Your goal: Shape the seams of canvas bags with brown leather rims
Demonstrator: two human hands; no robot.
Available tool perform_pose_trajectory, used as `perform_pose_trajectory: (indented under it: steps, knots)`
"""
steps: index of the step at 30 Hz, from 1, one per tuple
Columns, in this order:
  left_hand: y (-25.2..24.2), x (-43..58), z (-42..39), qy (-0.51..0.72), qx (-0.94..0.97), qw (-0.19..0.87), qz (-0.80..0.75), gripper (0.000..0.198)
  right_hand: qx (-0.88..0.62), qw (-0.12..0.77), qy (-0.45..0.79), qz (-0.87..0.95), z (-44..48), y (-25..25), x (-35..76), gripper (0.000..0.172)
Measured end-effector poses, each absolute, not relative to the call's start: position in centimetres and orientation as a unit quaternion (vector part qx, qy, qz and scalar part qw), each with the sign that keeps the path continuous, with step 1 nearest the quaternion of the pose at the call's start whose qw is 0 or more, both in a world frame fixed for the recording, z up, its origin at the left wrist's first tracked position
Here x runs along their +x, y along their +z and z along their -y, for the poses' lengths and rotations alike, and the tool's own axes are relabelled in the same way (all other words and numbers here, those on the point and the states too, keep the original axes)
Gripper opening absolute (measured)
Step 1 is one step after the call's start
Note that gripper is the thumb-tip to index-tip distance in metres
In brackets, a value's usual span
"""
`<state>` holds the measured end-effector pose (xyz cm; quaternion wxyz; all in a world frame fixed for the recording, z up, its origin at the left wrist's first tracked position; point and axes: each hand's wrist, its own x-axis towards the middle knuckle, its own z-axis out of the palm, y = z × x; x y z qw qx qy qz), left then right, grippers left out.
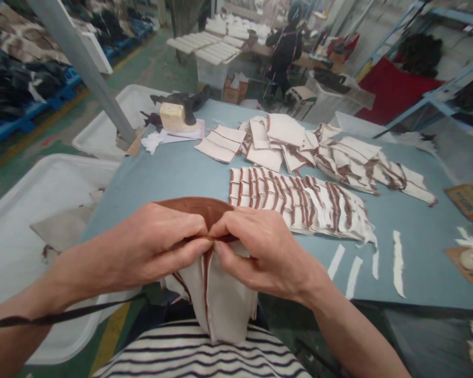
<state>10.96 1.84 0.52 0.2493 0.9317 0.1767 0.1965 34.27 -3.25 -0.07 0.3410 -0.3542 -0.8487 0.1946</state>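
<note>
Close to my body I hold up a cream fabric piece with brown edging, which looks like a small sewn pouch with a brown lining. My left hand pinches its top edge from the left, thumb against forefinger. From the right, my right hand grips the same edge, and the fingertips of both hands meet at the brown seam. The lower part of the piece hangs down before my striped shirt. Just past my right hand, a row of cream pieces with brown edges lies overlapping on the blue-grey table.
Loose cream pieces are heaped farther back. White strips lie at the right front. A yellowish block sits at the far left corner. White plastic tubs stand left, beside a metal post. A person sits beyond.
</note>
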Motion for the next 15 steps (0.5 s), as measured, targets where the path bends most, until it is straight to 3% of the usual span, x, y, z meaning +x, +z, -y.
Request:
perform_pose_trajectory:
  steps: [5, 12, 15]
  knots:
    - [0.8, 11.3, -0.4, 0.254, 0.915, 0.267, -0.161, 0.031, -0.336, 0.356, 0.179, 0.853, 2.3, 0.1, 35.8, 0.006]
    - [-0.5, 10.5, 0.7, 0.319, 0.869, 0.317, -0.208, 0.03, -0.376, 0.368, 0.301, 0.795, 0.2, -3.4, 39.0, 0.022]
    - [-1.4, 9.4, 0.6, 0.313, 0.878, 0.28, -0.231, 0.03, -0.38, 0.373, 0.316, 0.785, 0.6, -3.5, 39.2, 0.025]
